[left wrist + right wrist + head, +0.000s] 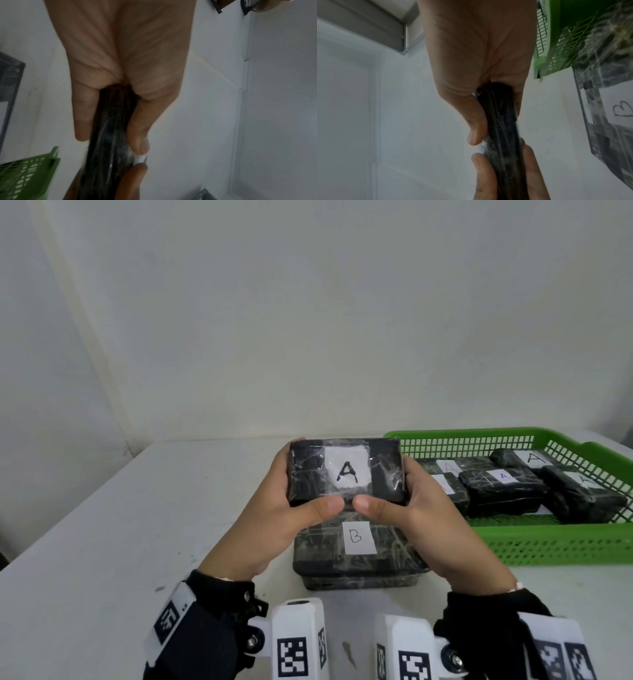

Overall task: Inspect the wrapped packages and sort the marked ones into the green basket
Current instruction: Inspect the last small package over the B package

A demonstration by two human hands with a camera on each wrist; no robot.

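1. Nearest the head camera: two white wrist-mounted camera housings point(298, 642) with printed square codes, strapped on over black sleeves, low in the frame above the white table point(102, 542).
2. Beyond them, the left hand point(274, 518) and the right hand point(421, 515) jointly hold one wrapped package point(346, 470) raised above the table. It is black, film-wrapped, and its white label reads "A", facing the camera.
3. Grip state: each hand clasps one short end of the package. Both thumbs lie across the near edge of the labelled face, their tips almost meeting; the fingers curl round the ends towards the far side. The wrist views confirm the package is pinched between thumb and fingers on each side.
4. Package position relative to the grip: it spans the gap between the two palms, label centred and uncovered.
5. Directly below it a second package point(356, 556) labelled "B" lies flat on the table.
6. The green basket point(548, 546) stands on the table to the right, just beside the held package. It contains several black packages, those legible marked "A".
7. Step in hand (judgement): inspection of the label. The mark matches the basket contents.
8. Next move (judgement): carry the package right, clear the basket's near wall, and set it on a free area inside without dislodging the packages already there.
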